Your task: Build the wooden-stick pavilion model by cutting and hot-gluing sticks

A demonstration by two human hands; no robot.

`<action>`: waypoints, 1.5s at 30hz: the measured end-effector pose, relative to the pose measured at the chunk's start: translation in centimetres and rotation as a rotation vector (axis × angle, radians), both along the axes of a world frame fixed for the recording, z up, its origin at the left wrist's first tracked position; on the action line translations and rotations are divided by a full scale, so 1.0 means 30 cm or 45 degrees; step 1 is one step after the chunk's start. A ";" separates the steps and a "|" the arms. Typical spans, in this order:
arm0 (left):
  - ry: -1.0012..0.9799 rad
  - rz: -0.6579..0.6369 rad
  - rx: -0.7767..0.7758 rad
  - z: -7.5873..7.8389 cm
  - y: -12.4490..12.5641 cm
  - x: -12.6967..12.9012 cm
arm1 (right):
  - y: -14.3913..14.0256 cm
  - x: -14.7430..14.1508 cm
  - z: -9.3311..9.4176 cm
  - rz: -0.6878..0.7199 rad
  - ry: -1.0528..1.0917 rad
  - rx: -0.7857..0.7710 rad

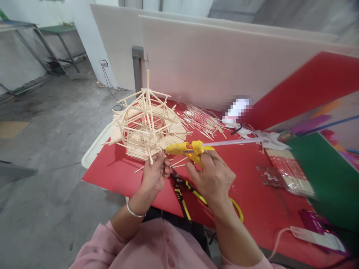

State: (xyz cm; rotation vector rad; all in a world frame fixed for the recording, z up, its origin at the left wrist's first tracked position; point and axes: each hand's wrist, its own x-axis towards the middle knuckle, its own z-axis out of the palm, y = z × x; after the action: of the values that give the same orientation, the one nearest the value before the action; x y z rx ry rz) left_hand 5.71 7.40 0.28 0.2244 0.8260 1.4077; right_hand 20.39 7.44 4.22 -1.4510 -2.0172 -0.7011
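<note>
A small house built of thin wooden sticks [146,127] stands on the red table [252,201] near its left corner. My left hand [154,173] pinches a short wooden stick at the model's front lower edge. My right hand [211,175] grips a yellow glue gun [187,148], whose nozzle points left at that stick. A clear glue stick [235,142] juts out of the gun's back toward the right.
Yellow-and-black pliers [181,190] lie under my hands. Loose sticks [202,121] are heaped behind the model. Packets of sticks [288,175] and a green sheet [328,175] lie at right. White boards [210,59] stand at the back. The floor drops off at left.
</note>
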 end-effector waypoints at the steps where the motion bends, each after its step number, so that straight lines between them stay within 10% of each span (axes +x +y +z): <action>1: -0.002 -0.001 0.000 0.000 0.000 0.000 | 0.000 0.000 -0.001 0.007 -0.005 -0.002; 45: 0.205 0.121 -0.044 0.004 0.042 0.010 | -0.003 0.072 -0.011 -0.085 0.349 0.048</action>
State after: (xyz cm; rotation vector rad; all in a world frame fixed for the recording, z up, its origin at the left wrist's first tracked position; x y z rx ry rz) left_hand 6.01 8.67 0.40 0.2779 1.0038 1.4769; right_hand 22.54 7.35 3.89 -1.5086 -1.7456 -0.5309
